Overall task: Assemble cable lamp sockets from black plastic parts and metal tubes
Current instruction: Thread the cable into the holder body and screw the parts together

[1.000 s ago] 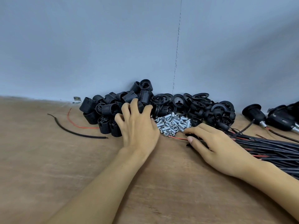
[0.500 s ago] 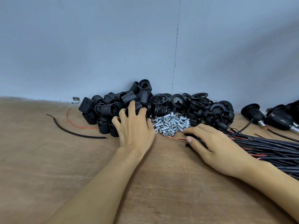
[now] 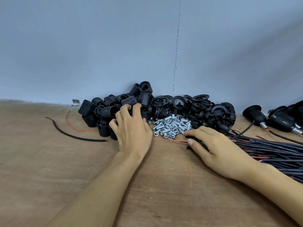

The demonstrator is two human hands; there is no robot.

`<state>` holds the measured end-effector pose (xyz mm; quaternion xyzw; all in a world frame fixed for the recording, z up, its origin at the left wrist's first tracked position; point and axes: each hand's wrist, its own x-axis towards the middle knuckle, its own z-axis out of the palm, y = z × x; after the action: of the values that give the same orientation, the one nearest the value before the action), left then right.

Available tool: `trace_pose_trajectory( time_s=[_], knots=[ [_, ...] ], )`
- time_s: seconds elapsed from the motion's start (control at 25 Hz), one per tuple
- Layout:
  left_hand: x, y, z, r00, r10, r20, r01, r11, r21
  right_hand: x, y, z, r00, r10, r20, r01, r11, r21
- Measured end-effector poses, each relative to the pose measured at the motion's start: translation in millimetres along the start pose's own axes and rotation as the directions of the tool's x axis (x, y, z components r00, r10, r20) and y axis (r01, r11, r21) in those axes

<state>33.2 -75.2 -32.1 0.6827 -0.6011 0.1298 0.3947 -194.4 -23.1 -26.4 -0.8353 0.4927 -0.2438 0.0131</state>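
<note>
On black sockets (image 3: 107,112), left hand (image 3: 132,133)

1. Ribbed black socket shells (image 3: 105,112) lie heaped on the tabletop (image 3: 49,161), leftmost; the left hand (image 3: 132,130) grips one.
2. Black rings and caps (image 3: 199,102) pile just right of them.
3. Short silver threaded metal tubes (image 3: 172,126) lie loose in front, between both heaps.
4. Black cables (image 3: 275,149) with thin red wires lie bundled at the right.

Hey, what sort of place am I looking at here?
Probably a small assembly workbench, perhaps in a workshop: a bare wooden table against a plain wall, holding a heap of black socket shells, a pile of threaded metal tubes and a bundle of black cables.
</note>
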Motion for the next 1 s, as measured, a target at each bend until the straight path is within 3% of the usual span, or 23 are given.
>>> trace_pose_trajectory(
  time_s=[0.24,0.72,1.0],
  knots=[
    [-0.5,-0.5,0.5,0.999,-0.043,0.010,0.043,0.999,-0.018,-0.5,0.4,0.2,1.000,-0.004,-0.002,0.004,1.000,-0.007],
    [0.6,-2.5,-2.8,0.998,-0.064,-0.006,0.060,0.960,-0.275,-0.7,0.3,-0.1,1.000,-0.009,-0.002,0.008,1.000,-0.009],
    [2.5,-3.4,-0.7,0.998,-0.063,-0.003,0.059,0.954,-0.294,-0.4,0.1,0.3,1.000,-0.004,0.002,0.004,1.000,-0.010]
  ],
)
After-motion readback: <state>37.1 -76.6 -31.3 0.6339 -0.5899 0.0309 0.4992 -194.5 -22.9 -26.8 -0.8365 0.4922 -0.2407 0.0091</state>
